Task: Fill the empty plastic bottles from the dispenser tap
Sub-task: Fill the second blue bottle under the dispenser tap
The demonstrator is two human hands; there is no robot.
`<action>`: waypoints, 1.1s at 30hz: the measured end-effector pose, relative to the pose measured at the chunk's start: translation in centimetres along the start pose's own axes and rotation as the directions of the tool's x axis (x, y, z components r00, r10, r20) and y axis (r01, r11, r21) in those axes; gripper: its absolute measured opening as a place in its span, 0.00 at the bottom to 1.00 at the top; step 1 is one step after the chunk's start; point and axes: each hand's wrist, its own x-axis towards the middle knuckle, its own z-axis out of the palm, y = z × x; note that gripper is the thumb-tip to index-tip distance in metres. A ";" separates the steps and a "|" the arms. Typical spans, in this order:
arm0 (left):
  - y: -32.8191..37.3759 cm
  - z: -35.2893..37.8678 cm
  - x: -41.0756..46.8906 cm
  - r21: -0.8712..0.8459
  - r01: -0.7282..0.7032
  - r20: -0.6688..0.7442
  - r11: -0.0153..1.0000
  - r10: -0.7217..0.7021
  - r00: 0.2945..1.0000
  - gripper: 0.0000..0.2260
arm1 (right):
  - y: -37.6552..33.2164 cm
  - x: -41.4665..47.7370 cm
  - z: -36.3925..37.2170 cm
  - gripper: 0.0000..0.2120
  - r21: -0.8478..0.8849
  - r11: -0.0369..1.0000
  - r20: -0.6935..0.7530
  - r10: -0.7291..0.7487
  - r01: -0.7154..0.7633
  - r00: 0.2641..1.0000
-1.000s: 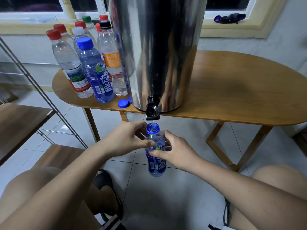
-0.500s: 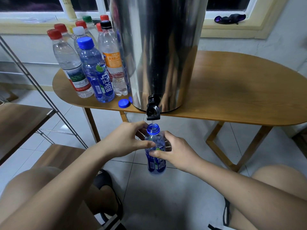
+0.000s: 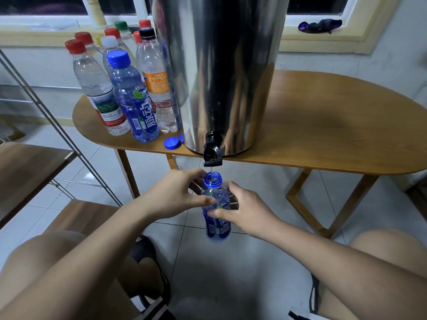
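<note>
Little changed since before: left hand (image 3: 175, 192) and right hand (image 3: 245, 211) still grip the uncapped blue bottle (image 3: 216, 229), thin stream entering from the tap (image 3: 212, 153) just above them.

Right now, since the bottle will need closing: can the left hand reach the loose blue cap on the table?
Probably yes. The blue cap lies at the edge of the table just above the left hand, with nothing between; the right hand also holds the bottle.
</note>
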 end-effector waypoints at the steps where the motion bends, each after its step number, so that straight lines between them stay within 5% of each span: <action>1: 0.0 0.0 0.0 0.002 -0.001 0.000 1.000 0.001 1.000 0.22 | 0.0 0.0 0.0 0.29 0.001 1.000 -0.001 0.002 -0.002 1.000; 33: -0.5 0.4 0.2 0.022 -0.032 -0.023 0.999 0.033 0.999 0.21 | 0.3 0.4 0.3 0.35 -0.008 1.000 -0.016 0.002 -0.002 1.000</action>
